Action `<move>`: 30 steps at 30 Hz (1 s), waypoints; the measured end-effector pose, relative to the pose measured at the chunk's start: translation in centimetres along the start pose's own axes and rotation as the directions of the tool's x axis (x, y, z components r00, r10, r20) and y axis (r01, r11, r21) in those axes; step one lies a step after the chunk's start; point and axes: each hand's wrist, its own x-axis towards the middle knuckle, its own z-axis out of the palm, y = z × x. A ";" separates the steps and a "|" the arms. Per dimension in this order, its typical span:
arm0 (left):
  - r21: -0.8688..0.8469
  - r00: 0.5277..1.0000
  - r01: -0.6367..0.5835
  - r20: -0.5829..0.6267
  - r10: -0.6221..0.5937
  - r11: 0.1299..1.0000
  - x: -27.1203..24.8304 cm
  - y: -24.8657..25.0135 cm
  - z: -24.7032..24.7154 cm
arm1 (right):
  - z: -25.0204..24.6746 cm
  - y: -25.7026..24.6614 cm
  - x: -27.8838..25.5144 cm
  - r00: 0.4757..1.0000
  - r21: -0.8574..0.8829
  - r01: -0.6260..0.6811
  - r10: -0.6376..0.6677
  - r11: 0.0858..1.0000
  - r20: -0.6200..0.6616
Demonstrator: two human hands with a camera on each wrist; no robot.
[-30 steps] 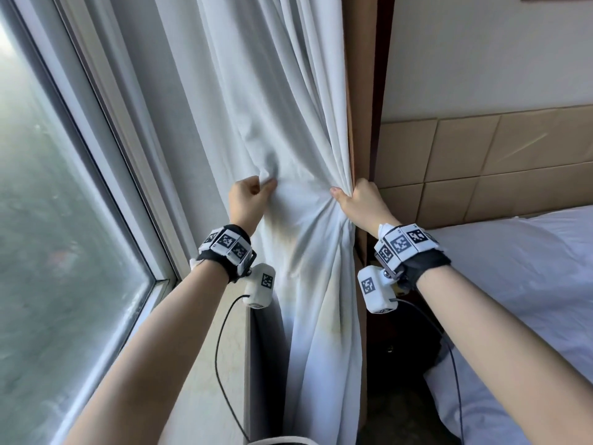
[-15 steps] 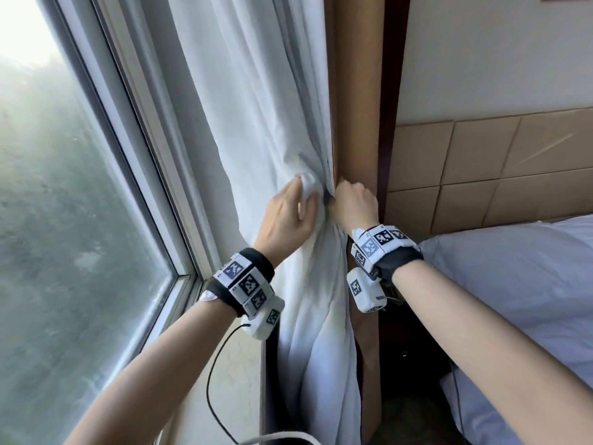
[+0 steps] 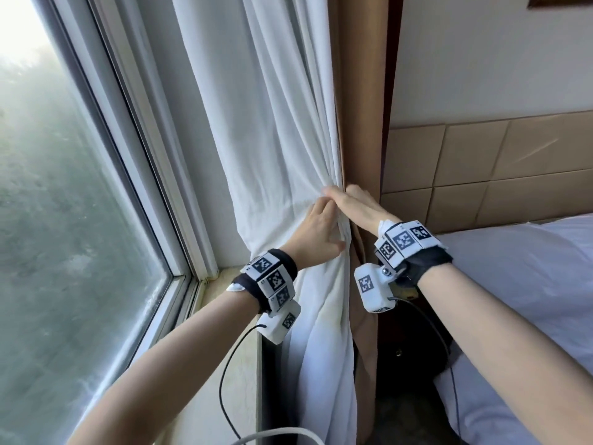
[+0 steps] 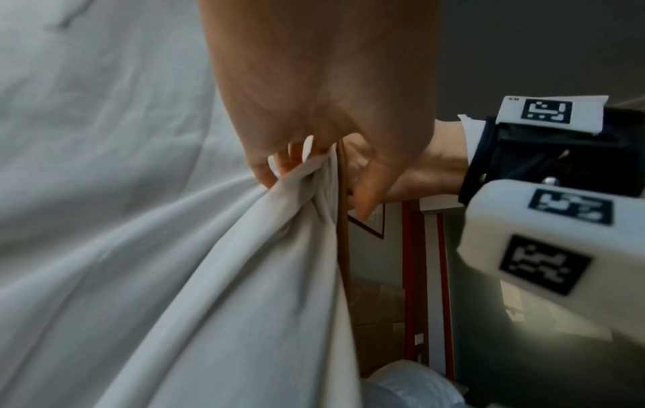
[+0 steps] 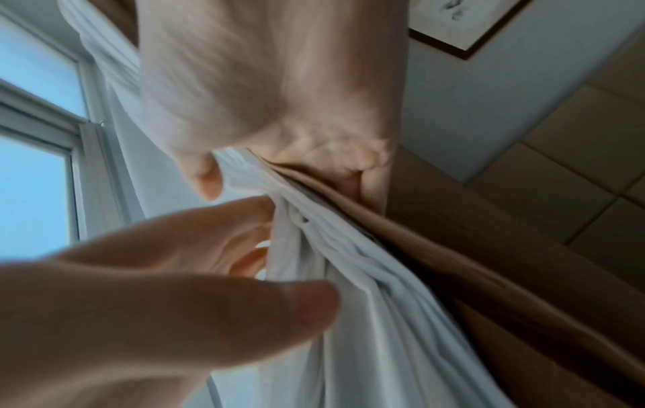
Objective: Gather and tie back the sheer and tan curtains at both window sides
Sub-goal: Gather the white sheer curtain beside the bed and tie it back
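Note:
The white sheer curtain [image 3: 272,139] hangs beside the window, drawn into a bunch at its right edge against the tan curtain [image 3: 356,107]. My right hand [image 3: 353,203] grips that bunch. In the right wrist view its fingers [image 5: 349,163] curl round the tan curtain [image 5: 453,248] and the sheer folds [image 5: 349,276], with the thumb in front. My left hand [image 3: 316,226] lies just left of it, touching it. Its fingertips [image 4: 279,165] hook into a fold of the sheer curtain [image 4: 174,248], and its thumb [image 5: 307,298] is in front of the cloth.
The window pane [image 3: 64,220] and its white frame fill the left, with a pale sill [image 3: 224,284] below. A bed with a white sheet [image 3: 529,284] and a tan padded headboard [image 3: 481,162] stand at the right. A dark nightstand [image 3: 401,354] sits under my right wrist.
My left hand has swept right with the sheer cloth until it meets my right hand. The curtain is now bunched tightly at the tan curtain's edge, and the right hand has stayed there.

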 end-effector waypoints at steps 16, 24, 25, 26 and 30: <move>-0.292 0.858 0.460 -0.099 -0.505 0.839 0.4 -10.5 -7.2 | 1.4 2.0 3.1 0.960 -0.202 0.166 -0.205 0.965 -0.190; -0.653 0.874 0.414 0.090 -0.477 0.635 2.7 -10.6 -3.3 | 0.4 2.5 3.3 0.984 0.003 0.155 -0.154 0.988 -0.094; -0.658 0.885 0.393 0.082 -0.457 0.642 3.2 -10.3 -2.9 | 0.4 2.5 3.3 0.984 0.017 0.153 -0.151 0.988 -0.090; -0.661 0.895 0.367 0.061 -0.441 0.654 3.6 -9.9 -2.6 | 0.5 2.5 3.2 0.985 0.028 0.149 -0.146 0.988 -0.087; -0.699 0.891 0.306 -0.029 -0.452 0.647 4.7 -9.0 -2.2 | 0.7 2.6 3.4 0.986 0.046 0.147 -0.142 0.988 -0.091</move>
